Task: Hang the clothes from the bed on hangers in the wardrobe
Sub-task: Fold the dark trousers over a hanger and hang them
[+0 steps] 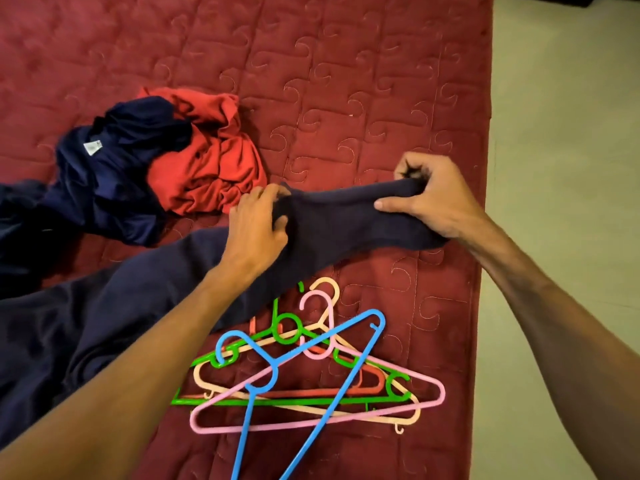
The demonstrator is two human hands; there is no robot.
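Gripping navy garment point(346, 220) with both hands, cloth pulled taut between them just over the bed point(346, 81). Left hand point(258, 225): fingers curled into the cloth, bunching it. Right hand point(429, 199): thumb flat on the near face, fingers hooked over the far edge, pinching the garment's end. The rest of the garment trails down-left under the left forearm and lies on the bed to the frame edge.

Hangers point(311, 355) are stacked on the bed near the right edge, just below the stretched cloth; the garment overlaps the pile's upper left. Blue hanger point(273, 370) lies on top, skewed, with pink, green, cream and red ones under it.

Navy top point(114, 174), white label point(90, 147) showing, is crumpled at left, touching a bunched red top point(214, 161). The red top's near corner sits just beside the left hand's fingertips. Pale floor point(561, 168) runs along the right.
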